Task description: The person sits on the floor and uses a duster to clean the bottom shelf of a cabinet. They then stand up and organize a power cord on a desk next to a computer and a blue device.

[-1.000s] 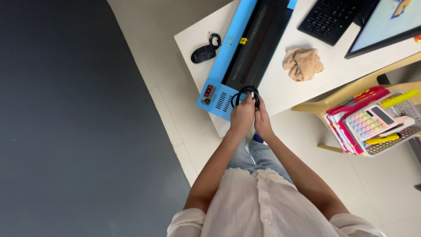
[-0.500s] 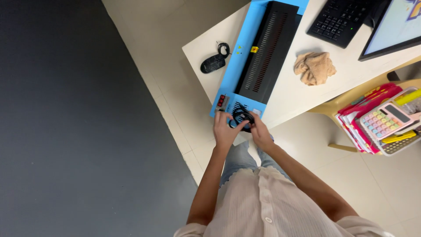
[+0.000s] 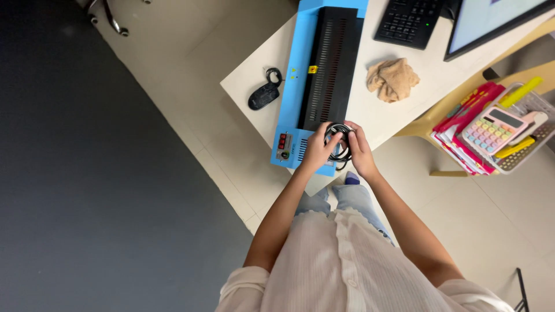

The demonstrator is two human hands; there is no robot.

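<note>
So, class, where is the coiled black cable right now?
Head view: the coiled black cable is held between the left hand and right hand, over the near end of the blue machine.

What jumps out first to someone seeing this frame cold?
The long blue and black machine lying across the white table, with both hands at its near end: the left hand and right hand hold a coiled black cable over it. Next, the pastel calculator in the wire basket at right, and the crumpled tan cloth beside the machine.

hands [image 3: 338, 151], cable coil [image 3: 339, 140] now higher
</note>
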